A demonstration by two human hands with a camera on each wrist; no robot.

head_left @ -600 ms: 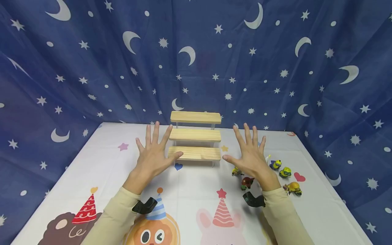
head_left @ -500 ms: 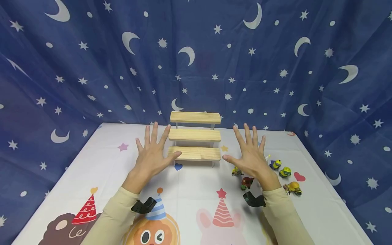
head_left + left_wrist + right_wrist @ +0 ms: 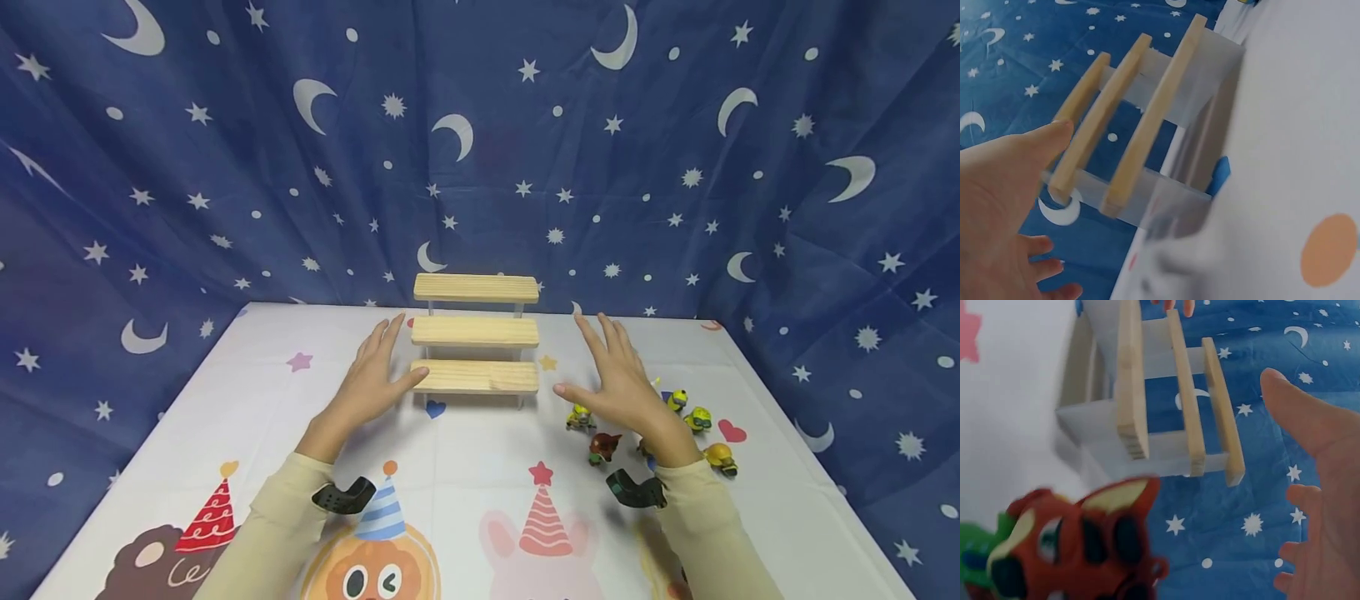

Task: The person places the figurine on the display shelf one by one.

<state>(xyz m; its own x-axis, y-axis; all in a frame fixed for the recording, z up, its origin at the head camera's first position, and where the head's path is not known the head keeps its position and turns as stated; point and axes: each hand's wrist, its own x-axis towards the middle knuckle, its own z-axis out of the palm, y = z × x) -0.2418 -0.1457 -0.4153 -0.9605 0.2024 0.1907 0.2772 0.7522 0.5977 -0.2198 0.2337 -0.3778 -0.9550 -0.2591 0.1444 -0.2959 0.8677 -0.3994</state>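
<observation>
A three-tier stand with wooden shelves (image 3: 476, 332) and clear side supports stands at the back middle of the table. My left hand (image 3: 369, 385) is spread beside its left side, with nothing in it. On the other side my right hand (image 3: 621, 385) hovers with its fingers apart, also holding nothing. Small toy figures lie under and around the right hand: a red-brown fox-like figure (image 3: 603, 448), a yellow-and-green one (image 3: 580, 417) and several yellow ones such as the turtle-like figure (image 3: 720, 459). In the right wrist view the fox-like figure (image 3: 1079, 544) looms close. The right forearm partly hides some figures.
A white cloth (image 3: 247, 400) printed with party animals covers the table. Behind and at both sides hangs a blue curtain (image 3: 495, 167) with moons and stars. More yellow figures (image 3: 698, 419) lie close together at the right.
Both hands have tilted and lowered slightly, their fingers less widely fanned. The left hand moved a little left, the right wrist a little right. The stand and figures stay put.
</observation>
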